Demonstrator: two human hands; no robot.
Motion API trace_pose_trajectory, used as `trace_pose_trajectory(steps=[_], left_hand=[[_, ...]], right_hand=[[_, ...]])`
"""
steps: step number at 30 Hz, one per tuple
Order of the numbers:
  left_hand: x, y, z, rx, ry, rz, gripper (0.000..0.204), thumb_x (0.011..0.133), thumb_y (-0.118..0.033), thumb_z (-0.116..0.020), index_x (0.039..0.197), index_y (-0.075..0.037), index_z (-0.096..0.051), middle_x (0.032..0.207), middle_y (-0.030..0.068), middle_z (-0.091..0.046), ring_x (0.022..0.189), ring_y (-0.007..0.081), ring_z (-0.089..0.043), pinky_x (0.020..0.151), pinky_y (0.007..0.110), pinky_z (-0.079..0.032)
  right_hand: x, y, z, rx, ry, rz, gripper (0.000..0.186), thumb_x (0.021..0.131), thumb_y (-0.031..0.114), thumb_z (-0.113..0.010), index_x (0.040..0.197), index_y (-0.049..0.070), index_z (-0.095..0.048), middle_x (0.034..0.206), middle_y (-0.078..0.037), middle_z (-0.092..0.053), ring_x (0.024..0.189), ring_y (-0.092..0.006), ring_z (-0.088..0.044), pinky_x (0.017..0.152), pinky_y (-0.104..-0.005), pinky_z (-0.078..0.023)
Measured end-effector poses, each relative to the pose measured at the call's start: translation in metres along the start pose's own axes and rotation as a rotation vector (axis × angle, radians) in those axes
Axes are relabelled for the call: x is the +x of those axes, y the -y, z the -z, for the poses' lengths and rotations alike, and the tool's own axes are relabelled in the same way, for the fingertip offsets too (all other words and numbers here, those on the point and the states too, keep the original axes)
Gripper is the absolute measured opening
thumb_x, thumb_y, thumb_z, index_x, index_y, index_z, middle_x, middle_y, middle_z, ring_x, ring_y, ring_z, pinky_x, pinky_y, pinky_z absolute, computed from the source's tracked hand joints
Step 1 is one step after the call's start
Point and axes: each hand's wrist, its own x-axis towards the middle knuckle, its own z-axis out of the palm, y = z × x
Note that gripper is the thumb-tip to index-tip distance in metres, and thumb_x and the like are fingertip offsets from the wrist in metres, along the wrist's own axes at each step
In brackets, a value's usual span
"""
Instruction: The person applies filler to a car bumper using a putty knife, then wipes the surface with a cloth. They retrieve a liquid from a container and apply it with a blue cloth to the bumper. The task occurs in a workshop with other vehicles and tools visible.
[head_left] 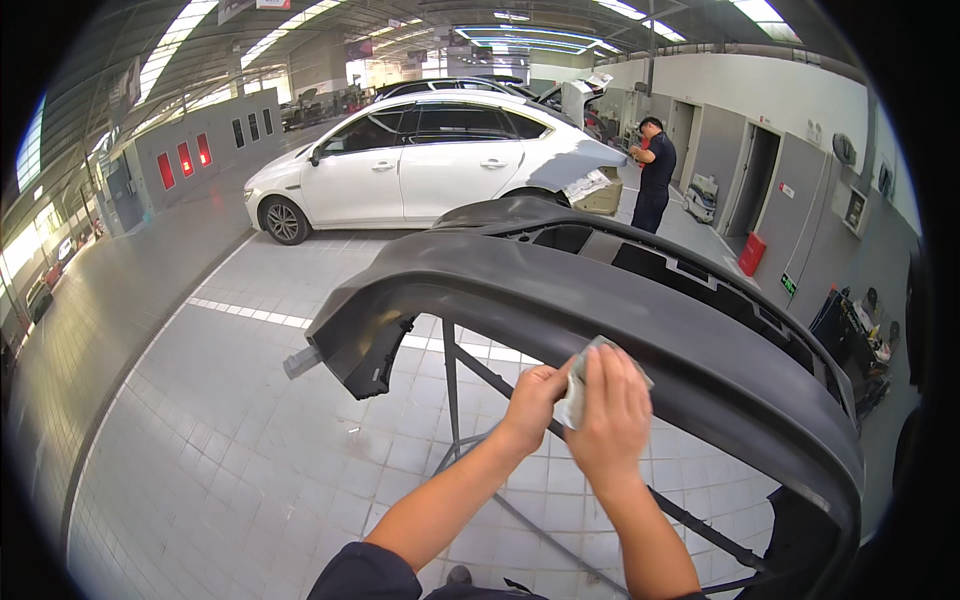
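Observation:
A large dark grey car bumper [560, 285] lies across a metal stand [451, 375] in front of me, its curved end to the left. My right hand [612, 415] is closed over a folded, soft grey-green sheet [574, 398] against the bumper's near side. I cannot tell whether the sheet is cloth or abrasive. At the sheet's left edge, my left hand [530, 405] is closed, thumb and fingers pinching it. Much of the sheet is hidden under my right fingers.
Beyond the bumper stands a white car [420, 165] with a grey patch near its rear. A person [654, 175] in dark clothes stands behind it. A red box [751, 254] is by the right wall, near a doorway [755, 180]. The stand's legs spread over the tiled floor [270, 430].

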Motion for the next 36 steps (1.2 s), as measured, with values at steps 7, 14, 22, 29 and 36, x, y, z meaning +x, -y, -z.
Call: trace_pose_trajectory(steps=[7,14,22,29,36], left_hand=[[-0.008,-0.02,-0.016,0.097,0.053,-0.028,0.042,0.101,-0.04,-0.054,0.099,-0.003,-0.073,0.101,0.0078,-0.074,0.095,0.0114,-0.063,0.087,0.029,-0.043],[-0.006,-0.051,0.027,0.079,-0.027,0.029,0.05,0.1,-0.052,-0.051,0.111,-0.006,-0.065,0.115,0.0037,-0.067,0.105,0.013,-0.06,0.088,0.029,-0.045],[-0.015,-0.095,0.165,-0.265,-0.147,-0.058,0.051,0.103,-0.05,-0.044,0.129,-0.007,-0.05,0.122,0.0045,-0.064,0.095,0.0085,-0.061,0.077,0.024,-0.051],[-0.075,-0.088,0.269,-0.03,0.053,0.181,0.061,0.097,-0.039,-0.061,0.145,-0.007,-0.039,0.133,0.0083,-0.057,0.102,0.0121,-0.058,0.081,0.026,-0.05],[-0.117,-0.112,0.331,-0.166,0.138,0.091,0.05,0.103,-0.038,-0.051,0.14,-0.005,-0.044,0.122,0.0076,-0.061,0.099,0.0115,-0.057,0.081,0.026,-0.049]], right_hand=[[-0.124,-0.133,0.137,-0.536,-0.026,-0.22,0.046,0.1,0.022,-0.039,0.137,-0.003,-0.052,0.136,-0.02,-0.056,0.128,-0.0357,-0.052,0.109,-0.0442,-0.037],[-0.16,-0.177,0.229,-0.701,-0.24,-0.264,0.043,0.105,0.029,-0.04,0.122,-0.002,-0.063,0.119,-0.018,-0.065,0.109,-0.0343,-0.062,0.096,-0.0446,-0.048],[-0.078,-0.091,0.099,-0.655,-0.196,-0.13,0.049,0.105,0.028,-0.034,0.137,-0.005,-0.051,0.138,-0.023,-0.053,0.129,-0.0393,-0.049,0.11,-0.0458,-0.036],[0.024,0.077,-0.087,-0.497,-0.125,-0.132,0.06,0.09,0.028,-0.043,0.137,-0.008,-0.047,0.137,-0.025,-0.051,0.13,-0.0437,-0.046,0.112,-0.0531,-0.032],[0.073,0.167,-0.154,-0.309,0.028,-0.08,0.061,0.081,0.021,-0.048,0.132,-0.012,-0.05,0.133,-0.026,-0.052,0.128,-0.0443,-0.047,0.111,-0.0535,-0.033]])
